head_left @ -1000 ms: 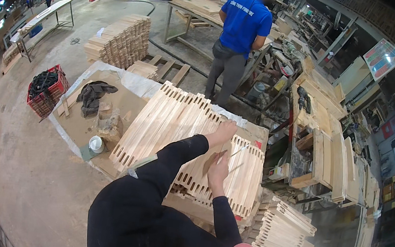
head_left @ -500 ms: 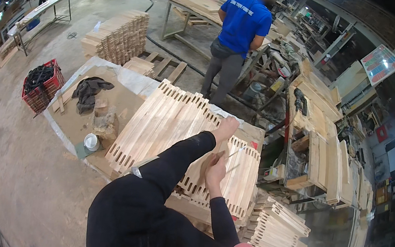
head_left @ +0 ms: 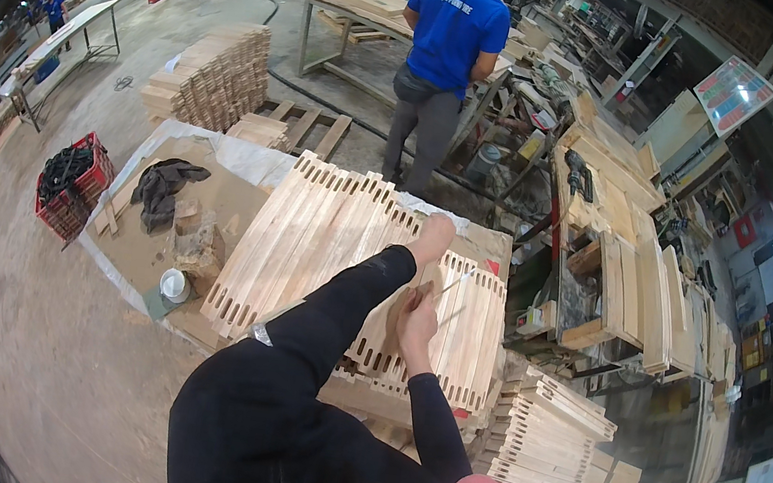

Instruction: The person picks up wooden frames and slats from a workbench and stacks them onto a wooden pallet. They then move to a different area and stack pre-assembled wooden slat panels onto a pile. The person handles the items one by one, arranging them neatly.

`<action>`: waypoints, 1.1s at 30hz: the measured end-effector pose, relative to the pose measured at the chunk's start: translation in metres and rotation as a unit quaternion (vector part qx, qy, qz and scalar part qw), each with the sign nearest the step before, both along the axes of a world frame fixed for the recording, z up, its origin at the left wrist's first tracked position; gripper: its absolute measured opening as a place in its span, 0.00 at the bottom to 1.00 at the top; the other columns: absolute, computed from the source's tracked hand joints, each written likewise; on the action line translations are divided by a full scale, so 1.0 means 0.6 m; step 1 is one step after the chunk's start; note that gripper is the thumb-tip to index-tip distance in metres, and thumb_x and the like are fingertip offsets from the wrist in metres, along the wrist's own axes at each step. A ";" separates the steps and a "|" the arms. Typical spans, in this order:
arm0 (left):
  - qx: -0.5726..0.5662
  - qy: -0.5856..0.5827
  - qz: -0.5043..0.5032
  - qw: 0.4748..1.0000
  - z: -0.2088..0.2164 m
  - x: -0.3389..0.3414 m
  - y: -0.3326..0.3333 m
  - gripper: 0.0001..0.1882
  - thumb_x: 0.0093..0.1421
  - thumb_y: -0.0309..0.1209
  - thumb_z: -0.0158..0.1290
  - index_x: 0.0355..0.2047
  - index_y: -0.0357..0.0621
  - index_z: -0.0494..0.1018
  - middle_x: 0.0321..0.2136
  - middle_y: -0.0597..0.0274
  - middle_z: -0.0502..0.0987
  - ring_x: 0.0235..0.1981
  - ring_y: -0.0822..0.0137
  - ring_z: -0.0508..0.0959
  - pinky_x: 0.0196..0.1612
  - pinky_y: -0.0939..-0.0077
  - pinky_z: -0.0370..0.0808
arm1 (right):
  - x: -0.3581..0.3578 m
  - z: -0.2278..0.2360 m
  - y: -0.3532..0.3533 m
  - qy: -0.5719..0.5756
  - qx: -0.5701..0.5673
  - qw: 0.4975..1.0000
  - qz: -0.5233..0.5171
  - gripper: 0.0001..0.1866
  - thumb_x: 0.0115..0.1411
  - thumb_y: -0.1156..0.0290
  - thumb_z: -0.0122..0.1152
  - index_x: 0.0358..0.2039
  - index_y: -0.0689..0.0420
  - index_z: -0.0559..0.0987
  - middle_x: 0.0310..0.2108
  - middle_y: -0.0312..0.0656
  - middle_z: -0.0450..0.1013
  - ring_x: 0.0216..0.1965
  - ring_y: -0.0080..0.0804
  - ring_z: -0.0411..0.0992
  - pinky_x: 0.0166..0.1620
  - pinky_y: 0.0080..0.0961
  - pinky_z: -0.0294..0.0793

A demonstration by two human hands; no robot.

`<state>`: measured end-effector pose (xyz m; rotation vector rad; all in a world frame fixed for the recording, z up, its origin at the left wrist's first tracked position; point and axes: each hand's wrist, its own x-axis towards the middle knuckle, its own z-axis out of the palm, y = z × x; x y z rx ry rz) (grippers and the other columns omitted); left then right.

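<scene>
Pale wooden slats (head_left: 299,229) with slotted ends lie side by side in a layer on the work surface. My left hand (head_left: 435,236) is at the far ends of the slats, its arm stretched across them; its fingers are turned away and hidden. Nearer, over the right part of the slats, my right hand (head_left: 416,327) is closed around a thin stick (head_left: 456,283) with a pale tip. The stick points to the far right, above the wood, and its exact kind is too small to make out. Something brownish beside the right fingers is unclear.
Left on the covered surface (head_left: 125,239) are a dark cloth (head_left: 164,191), a wooden block (head_left: 198,245) and a white cup (head_left: 174,286). A red crate (head_left: 76,198) stands beyond. More slats (head_left: 547,437) are stacked at right. A person in blue (head_left: 453,34) stands ahead near a bench.
The whole view has shifted slightly, so the surroundings sit a little further left. My hands stay at nearly the same places over the slats, the right one still holding the thin stick.
</scene>
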<state>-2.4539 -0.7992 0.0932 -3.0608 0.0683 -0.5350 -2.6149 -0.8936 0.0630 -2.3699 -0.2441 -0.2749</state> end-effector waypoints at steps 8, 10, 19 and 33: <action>-0.377 0.124 0.047 0.917 -0.019 0.027 0.065 0.15 0.56 0.33 0.52 0.31 0.28 0.77 0.34 0.33 0.78 0.38 0.42 0.80 0.41 0.54 0.76 | -0.005 0.010 -0.001 0.042 0.037 0.998 0.037 0.27 0.67 0.62 0.46 0.62 0.65 0.60 0.38 0.65 0.73 0.41 0.63 0.72 0.44 0.49 0.70; -0.494 0.120 0.032 0.861 -0.011 0.023 0.102 0.15 0.56 0.34 0.52 0.25 0.33 0.79 0.24 0.44 0.80 0.29 0.53 0.82 0.34 0.60 0.77 | -0.002 0.012 0.002 0.041 0.049 0.997 0.042 0.28 0.67 0.62 0.47 0.63 0.63 0.60 0.39 0.65 0.73 0.41 0.61 0.73 0.43 0.48 0.70; -0.759 0.168 -0.076 0.625 0.033 -0.222 0.162 0.09 0.62 0.28 0.55 0.39 0.33 0.75 0.30 0.61 0.78 0.30 0.72 0.77 0.35 0.79 0.75 | 0.018 -0.021 -0.029 0.042 0.030 0.998 -0.020 0.27 0.65 0.62 0.50 0.60 0.63 0.63 0.33 0.62 0.75 0.36 0.60 0.74 0.39 0.48 0.72; -0.663 0.414 0.074 0.619 0.011 -0.675 0.190 0.12 0.61 0.36 0.58 0.30 0.39 0.75 0.19 0.64 0.76 0.20 0.70 0.74 0.24 0.76 0.71 | 0.018 -0.023 -0.007 0.058 0.005 0.998 -0.006 0.28 0.66 0.57 0.49 0.60 0.62 0.65 0.38 0.61 0.76 0.39 0.57 0.76 0.41 0.46 0.74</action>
